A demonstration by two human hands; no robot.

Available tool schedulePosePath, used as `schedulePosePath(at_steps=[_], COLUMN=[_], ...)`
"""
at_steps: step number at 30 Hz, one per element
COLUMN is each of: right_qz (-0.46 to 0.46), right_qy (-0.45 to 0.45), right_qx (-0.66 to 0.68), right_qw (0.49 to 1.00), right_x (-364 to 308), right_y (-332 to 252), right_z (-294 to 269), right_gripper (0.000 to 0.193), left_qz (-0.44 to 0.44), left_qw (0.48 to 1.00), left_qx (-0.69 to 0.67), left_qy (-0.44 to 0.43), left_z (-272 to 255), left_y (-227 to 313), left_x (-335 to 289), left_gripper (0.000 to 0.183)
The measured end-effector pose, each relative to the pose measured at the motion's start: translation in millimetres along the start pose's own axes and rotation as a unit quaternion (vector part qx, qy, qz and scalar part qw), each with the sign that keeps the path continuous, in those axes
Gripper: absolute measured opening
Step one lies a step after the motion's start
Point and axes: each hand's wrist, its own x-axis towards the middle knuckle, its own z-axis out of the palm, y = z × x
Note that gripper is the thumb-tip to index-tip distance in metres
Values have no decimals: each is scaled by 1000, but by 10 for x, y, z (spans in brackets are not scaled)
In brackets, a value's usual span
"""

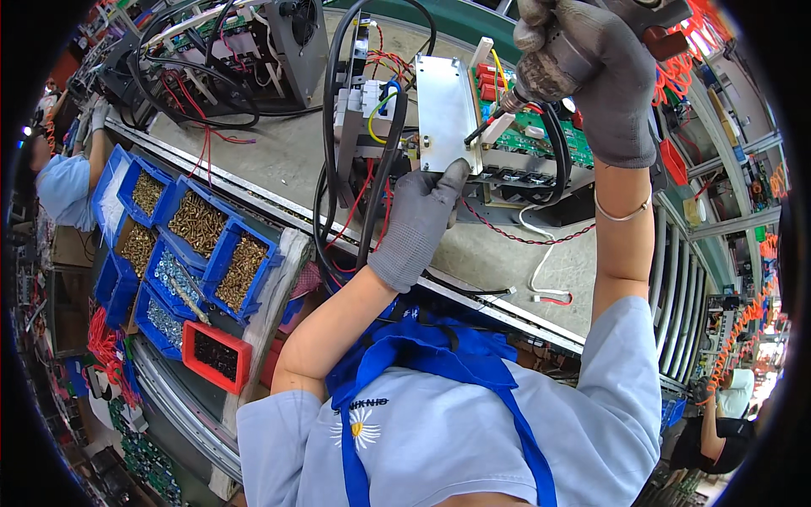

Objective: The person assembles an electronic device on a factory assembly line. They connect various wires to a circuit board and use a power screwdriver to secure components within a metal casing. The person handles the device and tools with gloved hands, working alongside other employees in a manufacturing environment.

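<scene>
Gloved in grey, my right hand [612, 80] is wrapped round a power screwdriver [553, 68] at the upper right. Its dark bit slants down to the lower right edge of a silvery metal plate [443, 106]. My left hand [420, 221], also gloved, presses its thumb and fingers on the near edge of that plate; part of its grip is hidden. The plate stands beside a green circuit board [557, 144] with red components. Thick black cables [393, 160] loop round the left side of this assembly, near a white connector block [372, 97].
Left of me, blue bins [241, 270] hold brass and silvery screws, beside a red bin [215, 357] of dark screws. Another open electronic unit [245, 63] stands at the upper left. A roller conveyor [676, 291] lies right. Other people [68, 186] are at both sides.
</scene>
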Motion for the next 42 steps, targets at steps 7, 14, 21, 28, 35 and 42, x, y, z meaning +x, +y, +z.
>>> schedulePosePath(at_steps=[7, 14, 21, 28, 35, 42], right_qz=[29, 25, 92, -52, -43, -49], right_qy=[129, -62, 160, 178, 153, 145], right_qx=[-194, 82, 0, -244, -164, -174], right_qw=[972, 994, 983, 952, 974, 973], right_x=[99, 246, 296, 248, 178, 233], right_y=[-27, -36, -133, 184, 228, 268], right_z=[240, -277, 151, 292, 179, 108], right_gripper=[34, 38, 35, 40, 24, 23], left_qz=[34, 26, 43, 35, 72, 78], left_qw=[999, 999, 998, 998, 997, 997], left_qx=[4, 13, -32, -44, 17, 17], left_qy=[-9, -16, -18, -20, 3, 24], left_z=[-36, 16, 7, 14, 22, 77], left_y=[-55, 41, -8, -24, -121, -75], left_x=[28, -27, 11, 12, 60, 48], left_gripper=[32, 40, 39, 34, 37, 39])
